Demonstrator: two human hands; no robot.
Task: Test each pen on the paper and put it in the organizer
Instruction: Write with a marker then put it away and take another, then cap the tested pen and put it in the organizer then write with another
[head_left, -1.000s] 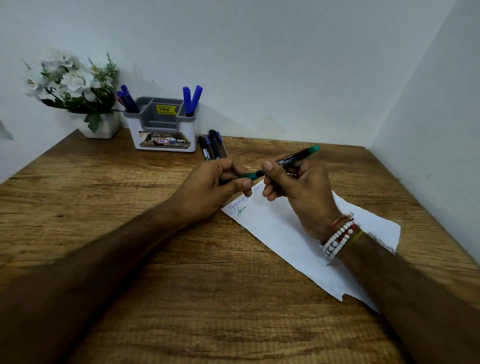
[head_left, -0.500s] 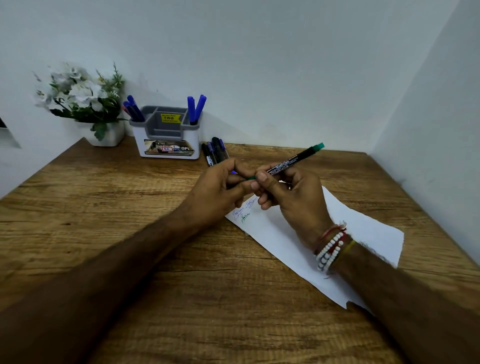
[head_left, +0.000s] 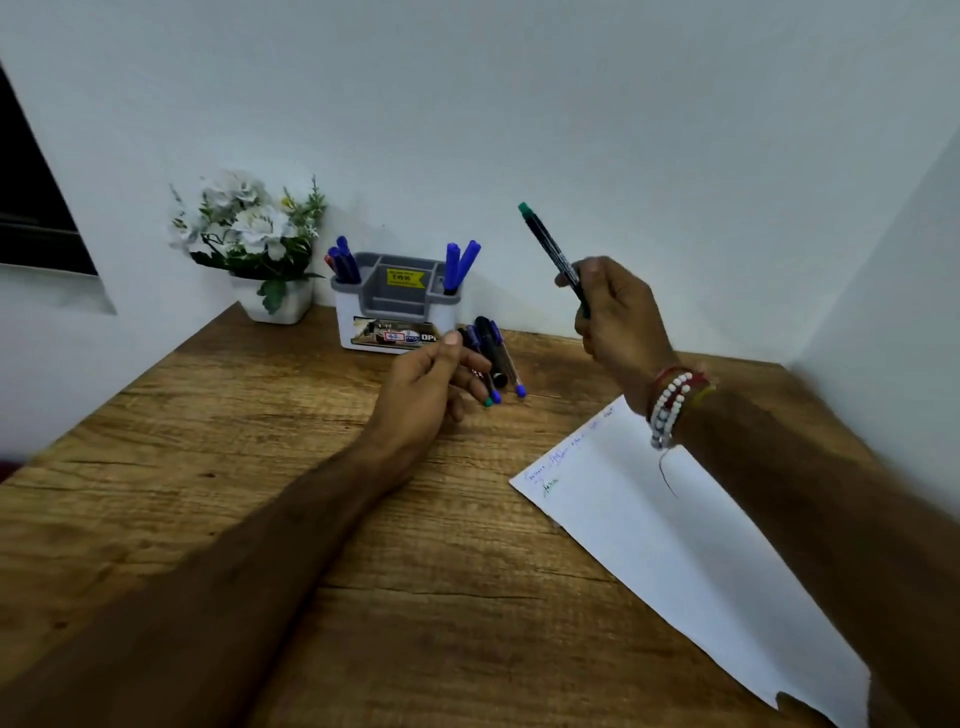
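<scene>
Currently: right grip (head_left: 618, 317) is curled round the lower barrel of the slim black plastic pen with a green end cap (head_left: 549, 248). The pen is held in the air above the wooden bench (head_left: 249, 447), to the right of the organizer, tilted with its green end up and leaning left. The writing end is hidden in the fingers, so whether it is capped cannot be told.

Handling (judged): light, stiff and not fragile, with a smooth barrel that could twist in a loose hold. Mid-barrel is the place to take it, so the lower end enters a compartment first.

Left grip (head_left: 421, 395) hovers at the row of loose dark pens (head_left: 497, 358) lying on the bench just right of the organizer. Its fingers are loosely curled; touching or pinching one, cannot tell.

Containers: white-and-grey plastic desk organizer (head_left: 347, 318) stands near the wall.
- Left compartment: several blue-capped pens (head_left: 345, 260) and one red, leaning.
- Right compartment: two blue pens (head_left: 460, 265).
- Middle compartments: no pen shows above the rim.

White paper sheet (head_left: 675, 545) lies flat at right, with blue and green scribbles near its far corner.
</scene>
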